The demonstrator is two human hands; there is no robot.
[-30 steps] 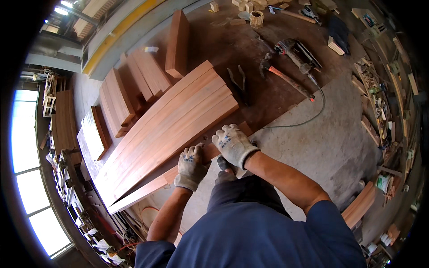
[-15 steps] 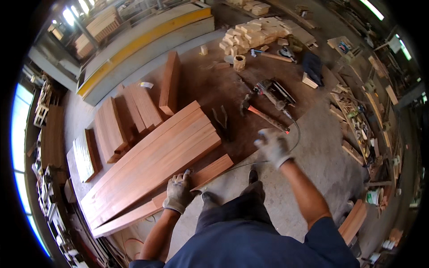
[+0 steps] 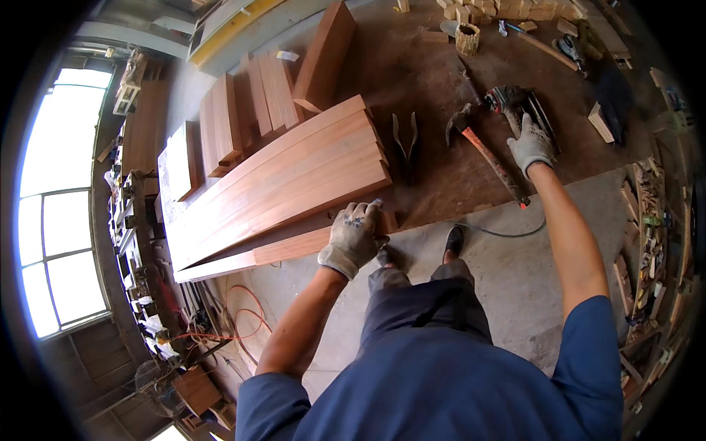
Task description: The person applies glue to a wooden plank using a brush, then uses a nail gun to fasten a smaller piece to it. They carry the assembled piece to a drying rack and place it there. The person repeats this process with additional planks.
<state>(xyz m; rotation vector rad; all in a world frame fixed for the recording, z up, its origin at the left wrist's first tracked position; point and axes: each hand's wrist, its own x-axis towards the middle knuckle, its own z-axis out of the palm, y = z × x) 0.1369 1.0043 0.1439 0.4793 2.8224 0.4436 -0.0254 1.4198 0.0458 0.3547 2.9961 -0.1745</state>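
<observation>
My left hand (image 3: pixel 351 237), in a pale work glove, is closed over a narrow reddish-brown board (image 3: pixel 294 246) along the near edge of the table. Beside that board lie several wider planks (image 3: pixel 294 173), side by side. My right hand (image 3: pixel 531 145), gloved too, reaches over the rear end of a nail gun (image 3: pixel 509 103) with its fingers stretched out. Whether it touches the tool I cannot tell. Left of it lies a claw hammer (image 3: pixel 485 154) with an orange-red handle. A pair of pincers (image 3: pixel 404 147) rests between the hammer and the planks.
Thick wooden beams (image 3: pixel 323 55) and shorter board stacks (image 3: pixel 219 125) stand at the back left. Small wood blocks (image 3: pixel 507 9), a round container (image 3: pixel 467 38) and a long-handled hammer (image 3: pixel 540 48) lie far right. A hose (image 3: pixel 500 234) trails past the table edge. Scrap wood (image 3: pixel 651 220) lines the right.
My right hand has moved forward from beside the table edge to the nail gun. My left hand stays on the narrow board. The view has turned, showing more of the left-hand window.
</observation>
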